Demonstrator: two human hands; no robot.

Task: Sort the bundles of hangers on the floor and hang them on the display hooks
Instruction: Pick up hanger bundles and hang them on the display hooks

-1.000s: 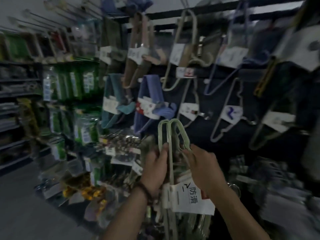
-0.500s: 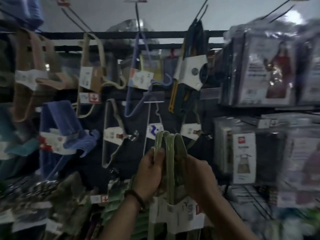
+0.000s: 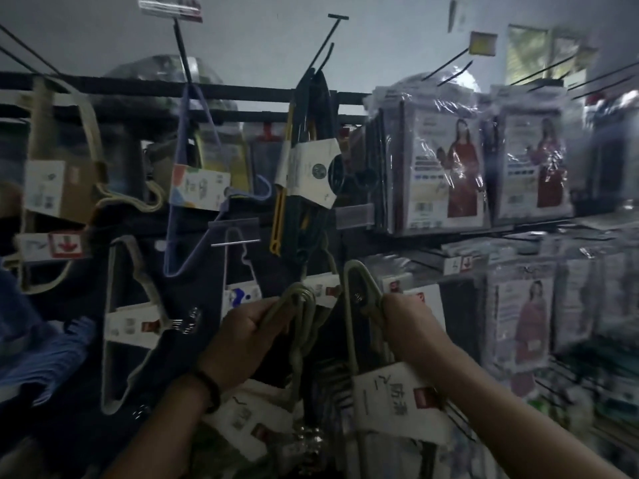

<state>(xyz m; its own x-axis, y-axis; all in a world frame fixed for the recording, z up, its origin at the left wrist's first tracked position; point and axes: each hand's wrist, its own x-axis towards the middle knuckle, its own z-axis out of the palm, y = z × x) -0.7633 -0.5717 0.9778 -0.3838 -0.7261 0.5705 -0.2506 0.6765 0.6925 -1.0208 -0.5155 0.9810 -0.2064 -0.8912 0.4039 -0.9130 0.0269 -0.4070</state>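
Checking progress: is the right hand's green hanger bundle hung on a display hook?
Not hung. The right hand grips the hanger bundle below its curved top, which stands free; nothing passes through it.

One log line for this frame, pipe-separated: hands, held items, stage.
left hand: grips green hanger bundle | right hand: grips second green bundle | bundles apart | neither hung yet
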